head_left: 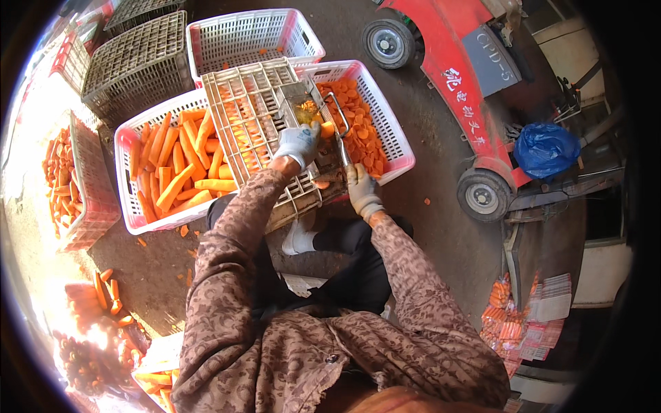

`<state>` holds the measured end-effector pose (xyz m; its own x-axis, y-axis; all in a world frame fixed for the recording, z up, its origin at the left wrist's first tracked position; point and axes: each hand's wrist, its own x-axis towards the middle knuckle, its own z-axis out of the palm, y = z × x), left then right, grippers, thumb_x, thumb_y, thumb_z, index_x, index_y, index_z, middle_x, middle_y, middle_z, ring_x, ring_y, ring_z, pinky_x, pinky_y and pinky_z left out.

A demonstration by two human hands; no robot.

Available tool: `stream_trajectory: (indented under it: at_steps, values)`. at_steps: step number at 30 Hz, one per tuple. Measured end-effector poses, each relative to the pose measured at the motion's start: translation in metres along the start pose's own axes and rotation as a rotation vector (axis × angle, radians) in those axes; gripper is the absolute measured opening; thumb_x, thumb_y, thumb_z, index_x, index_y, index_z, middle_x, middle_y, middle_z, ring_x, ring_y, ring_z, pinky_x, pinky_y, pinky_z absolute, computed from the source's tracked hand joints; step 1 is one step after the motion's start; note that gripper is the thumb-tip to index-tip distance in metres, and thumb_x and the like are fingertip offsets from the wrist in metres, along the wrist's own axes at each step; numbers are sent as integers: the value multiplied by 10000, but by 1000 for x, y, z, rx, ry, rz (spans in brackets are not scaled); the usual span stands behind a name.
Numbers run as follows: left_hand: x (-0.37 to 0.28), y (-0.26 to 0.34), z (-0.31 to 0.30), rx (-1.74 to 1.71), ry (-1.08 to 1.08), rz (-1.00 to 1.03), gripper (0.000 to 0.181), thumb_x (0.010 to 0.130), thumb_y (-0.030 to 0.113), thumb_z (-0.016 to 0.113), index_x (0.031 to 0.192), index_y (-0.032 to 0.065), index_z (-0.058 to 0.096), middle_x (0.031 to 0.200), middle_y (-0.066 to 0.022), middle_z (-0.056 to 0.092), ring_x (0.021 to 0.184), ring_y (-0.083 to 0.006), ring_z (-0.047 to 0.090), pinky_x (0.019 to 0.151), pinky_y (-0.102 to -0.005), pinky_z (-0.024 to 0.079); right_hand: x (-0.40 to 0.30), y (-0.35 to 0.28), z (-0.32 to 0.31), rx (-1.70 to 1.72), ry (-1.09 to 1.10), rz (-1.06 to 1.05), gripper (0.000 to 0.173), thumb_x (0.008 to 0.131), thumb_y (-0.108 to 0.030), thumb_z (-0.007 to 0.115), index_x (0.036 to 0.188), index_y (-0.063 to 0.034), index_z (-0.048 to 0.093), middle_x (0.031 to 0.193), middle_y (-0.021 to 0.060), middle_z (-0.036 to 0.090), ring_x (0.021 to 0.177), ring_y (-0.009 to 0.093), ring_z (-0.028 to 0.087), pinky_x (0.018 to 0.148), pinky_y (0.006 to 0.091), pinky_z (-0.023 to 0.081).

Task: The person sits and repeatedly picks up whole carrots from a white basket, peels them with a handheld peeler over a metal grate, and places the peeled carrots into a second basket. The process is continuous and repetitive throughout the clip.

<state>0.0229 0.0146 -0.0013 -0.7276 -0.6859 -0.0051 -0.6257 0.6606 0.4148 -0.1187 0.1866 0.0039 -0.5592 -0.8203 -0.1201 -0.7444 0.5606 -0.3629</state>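
My gloved left hand (299, 143) holds a carrot (327, 129), whose orange end pokes out past the fingertips against a metal cutting device (304, 106). My gloved right hand (362, 187) is closed around the end of a metal blade or lever (342, 147) that runs along the device's right side. Under the device lies an upturned plastic crate (248, 111), bridging two white baskets. Peeled whole carrots (178, 160) fill the left basket (123, 170). Round carrot slices (361, 124) are heaped in the right basket (400, 149). Fingers hide most of the held carrot.
Another white basket (253, 38) with a few carrot bits stands behind. Grey-brown crates (139, 62) are at the back left, a basket of small carrots (62, 180) at far left. A red wheeled vehicle (454, 88) with a blue plastic bag (546, 149) is on the right.
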Motion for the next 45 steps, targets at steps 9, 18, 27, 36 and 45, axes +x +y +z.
stream_trajectory:
  at_steps: [9, 18, 27, 36, 45]
  values:
    - [2, 5, 2, 62, 41, -51, 328, 907, 213, 569, 1194, 65, 511, 989, -188, 694, 881, -375, 706, 693, -477, 543, 7, -15, -26, 111, -46, -23, 509, 1006, -537, 408, 943, -64, 582, 732, 163, 667, 650, 366, 659, 606, 459, 524]
    - [-5, 1, 14, 117, 50, -59, 389, 893, 210, 574, 1251, 85, 485, 985, -174, 692, 856, -371, 708, 670, -478, 545, 3, -36, -63, 349, -262, 117, 472, 992, -542, 458, 961, -88, 583, 705, 144, 659, 609, 308, 658, 610, 418, 520]
    - [3, -6, 16, 108, 68, -58, 381, 877, 236, 615, 1214, 103, 501, 1020, -183, 689, 861, -373, 706, 684, -485, 539, 4, -19, -31, 287, -260, 121, 459, 1003, -514, 455, 986, -72, 575, 709, 138, 638, 607, 306, 647, 639, 424, 524]
    - [3, 2, 8, 50, 34, -152, 332, 900, 259, 611, 1169, 90, 514, 1105, -211, 655, 892, -371, 706, 711, -488, 553, -5, -30, -38, -10, -131, 45, 472, 1009, -517, 360, 1037, -98, 577, 1004, 225, 680, 975, 441, 634, 835, 522, 493]
    - [-14, -11, 7, -193, 128, -151, 293, 933, 347, 579, 1081, 94, 581, 948, -197, 698, 924, -393, 676, 767, -485, 525, -1, 5, 30, 105, 104, -34, 509, 1000, -556, 351, 1068, -109, 584, 963, 224, 686, 945, 453, 637, 821, 540, 498]
